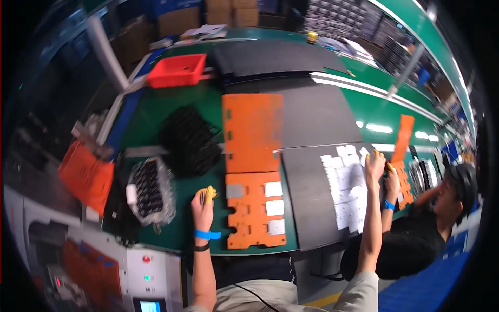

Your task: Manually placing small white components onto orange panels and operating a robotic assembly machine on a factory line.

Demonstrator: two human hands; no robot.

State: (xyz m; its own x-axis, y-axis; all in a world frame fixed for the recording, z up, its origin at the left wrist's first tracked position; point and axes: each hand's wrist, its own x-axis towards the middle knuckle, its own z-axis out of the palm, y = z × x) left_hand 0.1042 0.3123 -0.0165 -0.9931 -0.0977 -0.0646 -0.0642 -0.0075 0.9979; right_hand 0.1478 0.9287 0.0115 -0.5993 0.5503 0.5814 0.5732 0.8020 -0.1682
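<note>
My left hand [203, 203], with yellow finger covers and a blue wrist strap, is raised left of an orange tray [254, 223]. Its fingers are curled together; whatever lies between them is too small to make out. The tray has cutouts and carries several flat white or grey square pieces [275, 208]. A plain orange plate [253, 132] adjoins its far edge. At the right, my right hand [373, 167] is stretched out to the far right edge of the white pieces [343, 182] spread on a dark mat [306, 197]. Its fingertips are blurred.
Close beside my right hand is a co-worker's hand [392, 184], near another orange tray [404, 182]. On the left stand a black heap [189, 140], a plastic-wrapped tray of black parts [150, 192] and an orange bag [87, 174]. A red bin [176, 70] sits farther back.
</note>
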